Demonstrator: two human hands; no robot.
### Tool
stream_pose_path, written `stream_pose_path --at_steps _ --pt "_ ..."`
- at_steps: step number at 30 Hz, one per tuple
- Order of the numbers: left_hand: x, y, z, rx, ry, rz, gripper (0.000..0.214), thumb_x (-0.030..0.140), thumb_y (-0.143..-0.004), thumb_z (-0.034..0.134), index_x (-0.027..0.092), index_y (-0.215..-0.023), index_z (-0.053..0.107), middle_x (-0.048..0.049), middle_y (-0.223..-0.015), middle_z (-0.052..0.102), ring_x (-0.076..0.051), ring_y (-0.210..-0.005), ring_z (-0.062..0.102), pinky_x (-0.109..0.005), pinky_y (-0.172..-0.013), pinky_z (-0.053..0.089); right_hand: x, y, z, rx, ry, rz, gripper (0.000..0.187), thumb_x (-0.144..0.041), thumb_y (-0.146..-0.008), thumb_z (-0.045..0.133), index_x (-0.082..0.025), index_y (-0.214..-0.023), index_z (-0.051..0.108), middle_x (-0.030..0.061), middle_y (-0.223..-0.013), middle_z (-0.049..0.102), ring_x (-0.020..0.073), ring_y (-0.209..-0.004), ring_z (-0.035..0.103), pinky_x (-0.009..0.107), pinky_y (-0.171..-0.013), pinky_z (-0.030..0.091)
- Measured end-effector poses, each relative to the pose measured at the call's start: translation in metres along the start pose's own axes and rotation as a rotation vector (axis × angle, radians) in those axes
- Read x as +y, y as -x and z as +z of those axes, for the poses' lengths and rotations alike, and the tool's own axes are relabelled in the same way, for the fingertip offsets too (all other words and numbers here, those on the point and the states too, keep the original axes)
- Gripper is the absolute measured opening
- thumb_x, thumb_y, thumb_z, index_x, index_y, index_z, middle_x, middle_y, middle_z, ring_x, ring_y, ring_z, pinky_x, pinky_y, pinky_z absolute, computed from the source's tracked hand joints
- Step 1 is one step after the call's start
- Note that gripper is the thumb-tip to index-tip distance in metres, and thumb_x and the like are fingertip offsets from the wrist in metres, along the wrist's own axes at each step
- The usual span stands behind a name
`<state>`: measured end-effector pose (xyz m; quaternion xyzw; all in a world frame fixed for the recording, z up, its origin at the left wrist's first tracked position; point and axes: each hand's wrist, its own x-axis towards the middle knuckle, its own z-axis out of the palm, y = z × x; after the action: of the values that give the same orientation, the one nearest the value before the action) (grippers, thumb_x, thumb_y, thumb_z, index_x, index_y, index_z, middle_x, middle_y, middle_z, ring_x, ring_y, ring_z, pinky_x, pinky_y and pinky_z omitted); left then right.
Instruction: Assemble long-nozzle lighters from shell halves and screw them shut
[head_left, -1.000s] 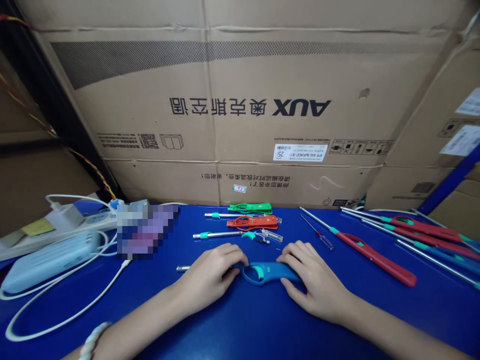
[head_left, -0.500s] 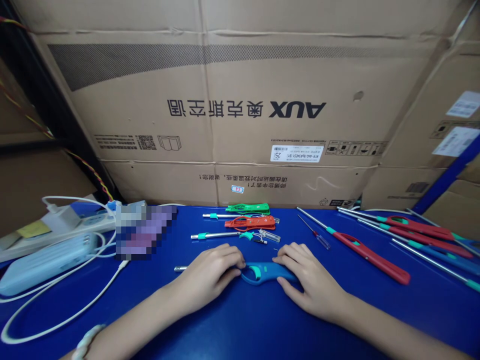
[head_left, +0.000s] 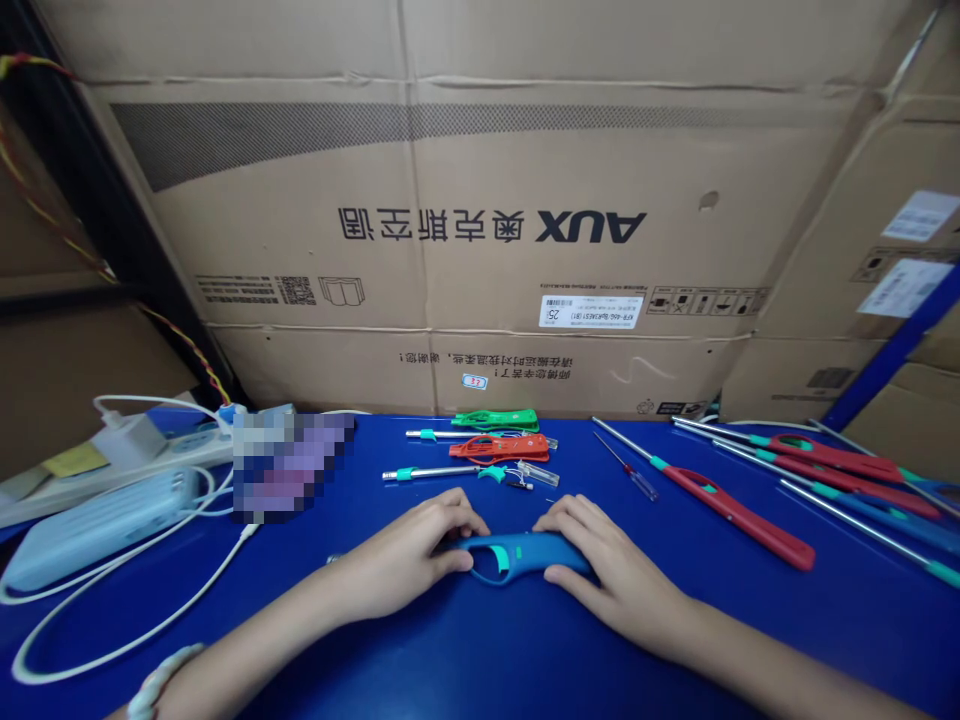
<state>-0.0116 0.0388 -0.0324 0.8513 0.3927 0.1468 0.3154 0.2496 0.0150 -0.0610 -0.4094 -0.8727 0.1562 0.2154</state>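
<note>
A blue long-neck gas lighter [head_left: 536, 550] with a teal trigger lies crosswise between my hands, low over the blue table. My left hand [head_left: 409, 550] is closed around its neck end by the trigger ring and covers most of the metal tube. My right hand [head_left: 600, 560] grips the rear of the handle, thumb on the near side. Behind them lie a red handle shell [head_left: 501, 448], a green handle shell [head_left: 496, 419], and a metal tube [head_left: 431, 472] with a loose teal trigger and a clear fuel tank [head_left: 538, 474].
To the right lie a small screwdriver [head_left: 637, 480], a red gas lighter [head_left: 739, 515] and several more lighters [head_left: 840, 465]. On the left are a light-blue power bank [head_left: 101, 525], white cables and a power strip [head_left: 184, 450]. A large cardboard box [head_left: 480, 250] stands behind.
The blue lighter has shifted slightly left and toward me, and its metal tip has slipped mostly behind my left wrist. Both hands keep hold of it. The view has tilted a little.
</note>
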Motion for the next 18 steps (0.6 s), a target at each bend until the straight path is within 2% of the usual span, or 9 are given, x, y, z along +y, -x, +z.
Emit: stream_pose_path --at_steps 3,6,10,14,18 --pt "0.002 0.002 0.001 -0.001 -0.002 0.007 0.02 0.01 -0.086 0.055 0.02 -0.103 0.059 -0.0013 -0.103 0.056 -0.017 -0.095 0.055 -0.029 -0.085 0.043 0.002 0.001 0.001 0.033 -0.014 -0.051 0.023 -0.022 -0.091 0.056 -0.023 -0.114 0.051 0.0052 -0.11 0.058 0.0229 -0.102 0.052 0.04 -0.094 0.041" --pt "0.001 0.004 0.006 0.055 -0.065 0.014 0.021 0.009 -0.087 0.055 0.019 -0.105 0.056 -0.002 -0.104 0.059 -0.017 -0.096 0.056 -0.03 -0.086 0.043 0.004 0.003 0.003 0.09 -0.032 -0.097 0.021 -0.02 -0.092 0.054 -0.021 -0.112 0.05 0.0053 -0.105 0.061 0.0216 -0.097 0.055 0.036 -0.088 0.044" --pt "0.003 0.003 0.01 0.1 -0.25 0.034 0.018 0.006 -0.088 0.056 0.018 -0.101 0.059 -0.002 -0.097 0.061 -0.019 -0.092 0.057 -0.032 -0.083 0.044 0.003 0.006 0.004 0.141 0.02 -0.147 0.02 -0.019 -0.091 0.052 -0.021 -0.111 0.051 0.0039 -0.102 0.065 0.0209 -0.088 0.059 0.037 -0.085 0.044" --pt "0.009 -0.001 0.01 0.12 -0.479 0.053 0.014 0.006 -0.089 0.054 0.017 -0.095 0.061 -0.0028 -0.089 0.062 -0.021 -0.083 0.057 -0.034 -0.076 0.043 0.002 0.006 0.006 0.168 0.117 -0.169 0.025 -0.021 -0.094 0.048 -0.023 -0.119 0.051 0.0048 -0.111 0.066 0.023 -0.094 0.061 0.04 -0.087 0.043" --pt "0.01 -0.004 0.013 0.138 -0.703 0.083 0.009 0.009 -0.089 0.057 0.016 -0.092 0.062 -0.0042 -0.087 0.063 -0.024 -0.083 0.056 -0.037 -0.075 0.042 0.003 0.003 0.009 0.164 0.2 -0.124 0.017 -0.022 -0.095 0.045 -0.019 -0.107 0.057 0.0067 -0.097 0.067 0.0243 -0.085 0.06 0.04 -0.082 0.044"
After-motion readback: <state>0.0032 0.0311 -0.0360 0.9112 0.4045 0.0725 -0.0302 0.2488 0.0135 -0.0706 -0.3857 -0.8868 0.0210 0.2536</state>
